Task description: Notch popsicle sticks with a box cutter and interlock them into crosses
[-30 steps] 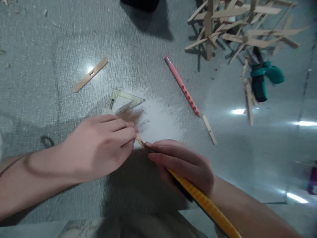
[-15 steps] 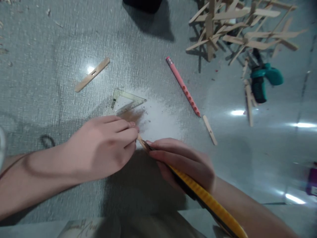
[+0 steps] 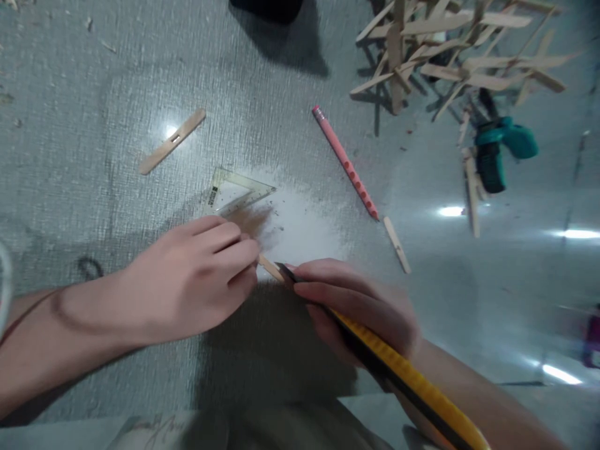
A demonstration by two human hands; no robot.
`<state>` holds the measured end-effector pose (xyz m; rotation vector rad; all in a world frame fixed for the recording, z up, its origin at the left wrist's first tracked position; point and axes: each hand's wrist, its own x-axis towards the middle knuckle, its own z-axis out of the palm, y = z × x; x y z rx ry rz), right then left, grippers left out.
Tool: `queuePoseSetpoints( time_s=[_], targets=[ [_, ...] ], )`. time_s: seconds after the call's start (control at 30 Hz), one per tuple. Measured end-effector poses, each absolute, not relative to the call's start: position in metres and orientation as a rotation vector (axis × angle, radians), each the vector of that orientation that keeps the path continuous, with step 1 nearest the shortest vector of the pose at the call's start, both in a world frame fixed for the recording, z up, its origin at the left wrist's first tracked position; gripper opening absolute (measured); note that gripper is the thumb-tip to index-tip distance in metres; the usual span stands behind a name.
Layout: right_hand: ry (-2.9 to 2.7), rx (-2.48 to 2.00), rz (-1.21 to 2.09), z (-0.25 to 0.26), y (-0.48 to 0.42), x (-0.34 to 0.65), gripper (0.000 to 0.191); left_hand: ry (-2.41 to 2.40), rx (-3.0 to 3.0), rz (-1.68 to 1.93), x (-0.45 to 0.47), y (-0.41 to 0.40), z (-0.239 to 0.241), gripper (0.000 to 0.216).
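My left hand [image 3: 201,278] is closed, pinching one end of a small wooden craft stick [image 3: 270,269]. A yellow and black utility knife [image 3: 403,375] lies in the grip of my right hand [image 3: 359,306], its dark blade [image 3: 287,272] over the stick's free end. Whether the blade touches the wood I cannot tell. Just beyond my left fingers lies a clear set square [image 3: 239,194]. Past it, to the upper left, is a craft stick with a slot [image 3: 173,140]. A pink pencil [image 3: 344,162] and a short stick piece [image 3: 397,245] lie farther right.
A stack of joined craft sticks [image 3: 435,56] stands at the upper right, beside teal-handled pliers [image 3: 501,150] and loose stick pieces [image 3: 472,194]. A black object [image 3: 269,7] sits at the top edge. Pale dust [image 3: 307,225] covers part of the grey table [image 3: 94,206].
My right hand and the knife have shifted slightly right and down, away from my left fingers, baring more of the stick. My left hand has barely moved.
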<state>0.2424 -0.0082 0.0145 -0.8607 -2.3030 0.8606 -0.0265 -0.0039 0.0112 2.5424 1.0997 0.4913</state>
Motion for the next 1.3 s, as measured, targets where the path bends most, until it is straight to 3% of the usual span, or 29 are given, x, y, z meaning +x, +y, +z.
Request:
queuePoseSetpoints(
  time_s=[0.13, 0.33, 0.6, 1.3],
  targets=[
    [-2.246, -0.865, 0.865, 0.016, -0.005, 0.244, 0.045, 1.048, 2.626, 0.487, -0.03, -0.003, 0.013, 0.037],
    [-2.028, -1.039, 0.911, 0.018, -0.007, 0.247, 0.044, 0.956, 2.841, 0.636, -0.032, -0.003, 0.012, 0.021],
    [-1.958, -1.135, 1.033, 0.024, -0.008, 0.249, 0.04, 0.967, 2.71, 0.554, -0.036, 0.013, 0.005, 0.028],
    [-2.262, -0.882, 0.617, 0.029, -0.011, 0.241, 0.021, 1.18, 2.638, 0.458, -0.031, -0.003, 0.007, 0.032]
  ],
)
